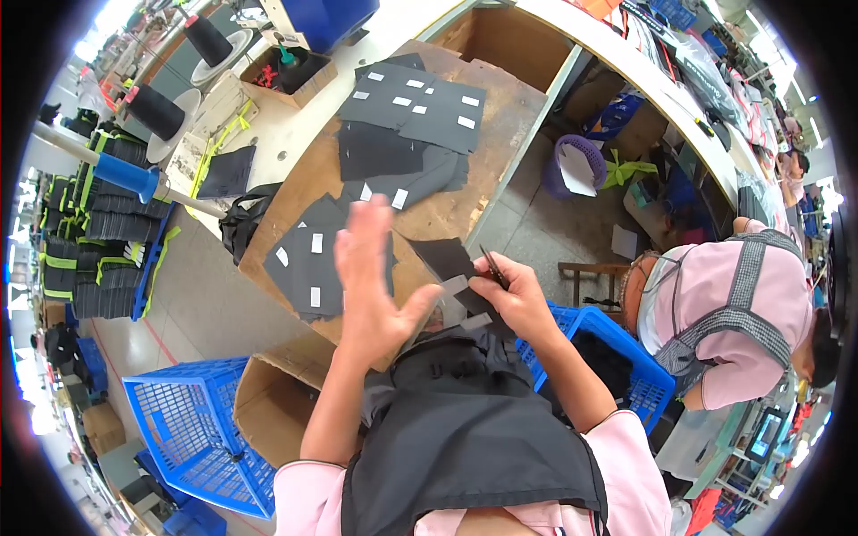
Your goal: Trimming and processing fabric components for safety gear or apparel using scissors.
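Note:
My left hand [365, 286] is raised in front of me, fingers stretched and thumb apart, with nothing in it. It is above the near edge of the wooden board, over dark fabric pieces [298, 263] with white labels. My right hand [520, 302] is closed on a dark fabric panel [442, 257] and small dark thread snips [492, 266], whose tips point up and away from me. Pale labels [456, 285] show near the panel's lower part, above my lap. More labelled dark pieces [447, 134] lie overlapping farther up the board.
The worn wooden board [514, 121] adjoins a white table. Blue crates [192, 393] and an open cardboard box [268, 393] stand at my left; another blue crate [648, 380] is at my right. Beyond it a person in pink [715, 308] leans over. Black thread cones [161, 112] stand far left.

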A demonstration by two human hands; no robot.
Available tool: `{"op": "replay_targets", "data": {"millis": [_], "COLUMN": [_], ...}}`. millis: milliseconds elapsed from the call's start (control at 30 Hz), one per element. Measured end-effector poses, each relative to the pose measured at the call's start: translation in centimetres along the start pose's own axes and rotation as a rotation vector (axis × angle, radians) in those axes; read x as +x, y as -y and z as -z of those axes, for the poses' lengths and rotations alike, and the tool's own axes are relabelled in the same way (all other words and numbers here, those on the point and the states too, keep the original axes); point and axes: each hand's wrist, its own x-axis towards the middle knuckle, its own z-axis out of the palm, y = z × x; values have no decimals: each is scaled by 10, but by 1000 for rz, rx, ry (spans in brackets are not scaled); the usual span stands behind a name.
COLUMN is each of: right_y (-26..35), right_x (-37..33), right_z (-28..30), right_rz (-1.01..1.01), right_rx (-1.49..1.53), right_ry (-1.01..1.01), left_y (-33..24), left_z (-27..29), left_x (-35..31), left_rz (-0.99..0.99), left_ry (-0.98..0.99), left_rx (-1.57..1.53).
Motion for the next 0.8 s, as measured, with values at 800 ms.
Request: {"op": "replay_targets", "data": {"millis": [800], "right_y": [-11], "right_x": [-25], "right_z": [8], "right_rz": [646], "right_rx": [-725], "right_ry": [-291], "left_y": [3], "left_z": [-34], "left_x": [-18], "left_rz": [902], "left_ry": [322], "left_rx": [-1169]}}
